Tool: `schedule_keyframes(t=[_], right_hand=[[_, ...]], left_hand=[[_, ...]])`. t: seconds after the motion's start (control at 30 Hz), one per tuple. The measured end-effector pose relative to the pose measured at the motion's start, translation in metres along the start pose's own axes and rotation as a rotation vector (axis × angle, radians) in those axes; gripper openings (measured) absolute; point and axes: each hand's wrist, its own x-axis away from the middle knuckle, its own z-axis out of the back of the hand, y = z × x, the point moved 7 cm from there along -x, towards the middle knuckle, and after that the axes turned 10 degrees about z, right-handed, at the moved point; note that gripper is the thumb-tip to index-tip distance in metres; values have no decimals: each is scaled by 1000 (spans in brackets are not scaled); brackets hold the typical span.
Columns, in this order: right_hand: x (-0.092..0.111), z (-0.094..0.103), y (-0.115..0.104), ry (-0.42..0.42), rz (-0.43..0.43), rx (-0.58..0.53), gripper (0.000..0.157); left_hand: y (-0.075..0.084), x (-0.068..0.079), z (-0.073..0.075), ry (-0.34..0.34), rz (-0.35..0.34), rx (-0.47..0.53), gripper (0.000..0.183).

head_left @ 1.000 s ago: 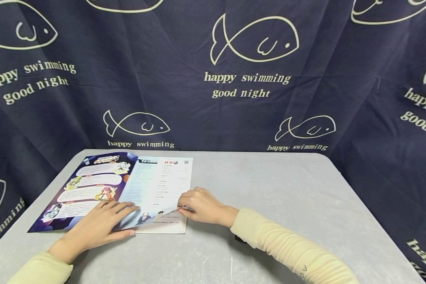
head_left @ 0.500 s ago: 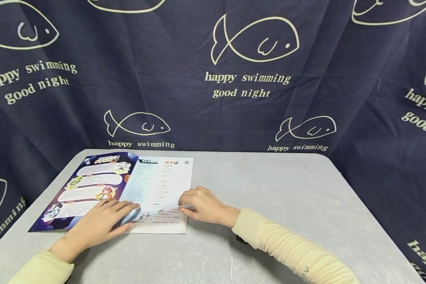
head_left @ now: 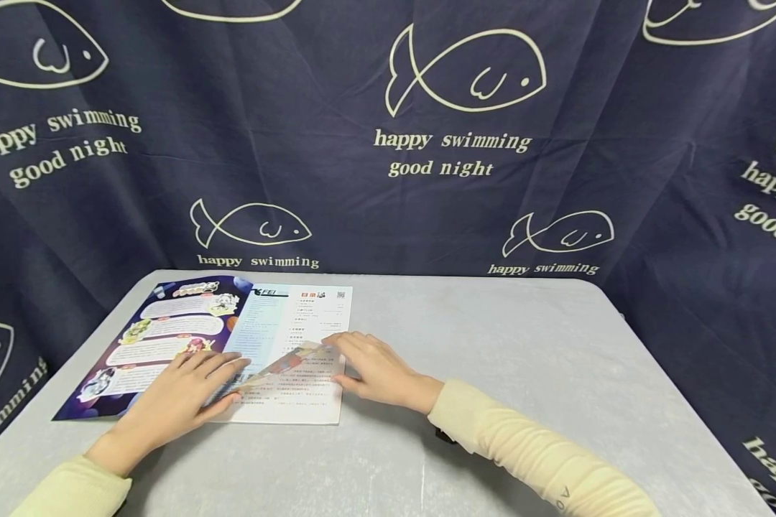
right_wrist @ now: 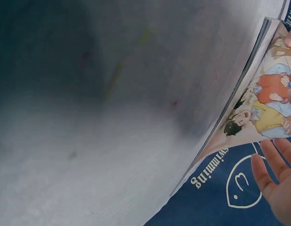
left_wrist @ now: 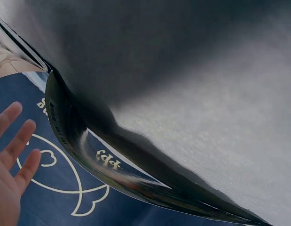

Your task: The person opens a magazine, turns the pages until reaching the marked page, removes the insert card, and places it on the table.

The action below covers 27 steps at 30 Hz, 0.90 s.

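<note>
An open magazine point(head_left: 155, 327) lies on the grey table, with a dark purple left page and a pale right page. My left hand point(head_left: 184, 395) rests over its lower middle, near the spine. At the right edge, my right hand point(head_left: 381, 370) touches a lifted page point(head_left: 284, 366) with its fingertips, the thumb held apart lower down. That page folds up diagonally from its lower right corner, baring printed text beneath. In the right wrist view, straight, spread fingers point(right_wrist: 265, 176) meet the edge of an illustrated page point(right_wrist: 274, 94). The left wrist view shows curved page edges point(left_wrist: 117, 183) beside spread fingers point(left_wrist: 30, 165).
The grey table point(head_left: 491, 345) extends to the right of the magazine and in front of it. Behind stands a dark blue curtain point(head_left: 349, 201) printed with fish outlines and lettering. Both forearms wear pale yellow sleeves point(head_left: 524, 452).
The lower right corner of the page has risen and folded further up and left, uncovering more text below. The right fingers have spread from the thumb; the left hand stays nearly still.
</note>
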Motion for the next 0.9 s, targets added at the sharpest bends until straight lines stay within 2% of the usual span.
schedule_keyframes(t=[0.33, 0.73, 0.9], right_hand=[[2, -1, 3, -30, -35, 4, 61], [5, -13, 0, -172, -28, 12, 62], [6, -18, 0, -214, -26, 8, 63]], left_hand=[[-4, -3, 10, 127, -11, -42, 54], [-10, -4, 15, 146, 48, -102, 68], [-12, -5, 17, 163, 76, -92, 69]])
